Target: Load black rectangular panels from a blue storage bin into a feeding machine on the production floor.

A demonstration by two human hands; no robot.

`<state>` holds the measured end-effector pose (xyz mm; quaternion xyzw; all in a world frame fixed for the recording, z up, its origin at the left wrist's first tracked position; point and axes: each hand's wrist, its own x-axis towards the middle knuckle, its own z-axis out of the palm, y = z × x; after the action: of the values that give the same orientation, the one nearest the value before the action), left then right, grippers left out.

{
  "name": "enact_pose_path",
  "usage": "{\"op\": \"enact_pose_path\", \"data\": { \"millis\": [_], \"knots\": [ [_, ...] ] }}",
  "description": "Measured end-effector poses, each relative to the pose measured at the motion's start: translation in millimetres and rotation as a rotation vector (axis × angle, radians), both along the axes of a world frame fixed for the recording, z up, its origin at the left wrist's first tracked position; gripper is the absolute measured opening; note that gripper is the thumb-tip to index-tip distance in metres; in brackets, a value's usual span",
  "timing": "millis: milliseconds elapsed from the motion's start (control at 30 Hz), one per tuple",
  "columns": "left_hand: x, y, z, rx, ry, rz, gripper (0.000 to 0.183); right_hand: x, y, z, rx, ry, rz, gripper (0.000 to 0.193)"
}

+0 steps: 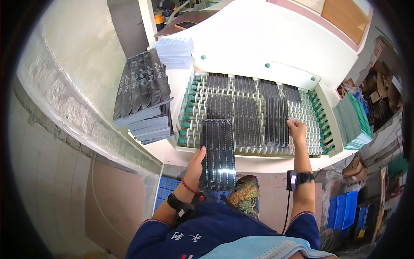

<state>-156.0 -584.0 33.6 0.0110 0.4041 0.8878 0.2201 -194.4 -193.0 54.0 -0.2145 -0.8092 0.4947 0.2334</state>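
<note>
My left hand (196,167) grips the left edge of a glossy black circuit board panel (217,159), marked with rows of small white print. This panel is held in front of the conveyor, its far end overlapping the near rollers. On the right, my right hand (297,130) is closed in a pinch at the right edge of another black circuit board (276,123), which lies on the roller conveyor (304,114). Beside that board, a middle board (247,123) and a left board (218,106) rest on the rollers.
Farther in, more boards (245,84) lie under the edge of a white machine cover (258,39). A tall stack of black panels (144,86) stands left of the rollers, near a pale blue stack (174,52). Green-edged sheets (352,121) stand at the right; blue bins (343,210) sit below.
</note>
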Motion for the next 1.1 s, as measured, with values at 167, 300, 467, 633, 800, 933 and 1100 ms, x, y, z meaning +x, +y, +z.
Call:
{"op": "enact_pose_path", "data": {
  "millis": [167,300,467,633,800,933,1100],
  "knots": [
    [4,6,-2,0.017,-0.021,-0.015,0.037,13,-35,11,0.537,-0.014,-0.085,0.024],
    [4,14,6,-0.077,0.052,-0.049,0.034,56,-106,19,0.299,0.043,0.302,0.031],
    [2,37,0,-0.119,0.102,0.061,0.028,104,-189,42,0.478,-0.047,0.561,0.041],
    [1,50,0,-0.212,0.219,0.161,0.029,94,-178,48,0.107,-0.123,0.407,0.033],
    [6,31,1,-0.111,0.117,0.01,0.031,47,-73,42,-0.082,0.083,0.114,0.025],
    [11,12,1,-0.088,0.104,0.028,0.031,17,66,31,0.116,0.158,-0.093,0.029],
    [22,-1,3,-0.103,0.093,0.054,0.031,7,117,7,0.519,-0.252,-0.233,0.031]
  ]
}}
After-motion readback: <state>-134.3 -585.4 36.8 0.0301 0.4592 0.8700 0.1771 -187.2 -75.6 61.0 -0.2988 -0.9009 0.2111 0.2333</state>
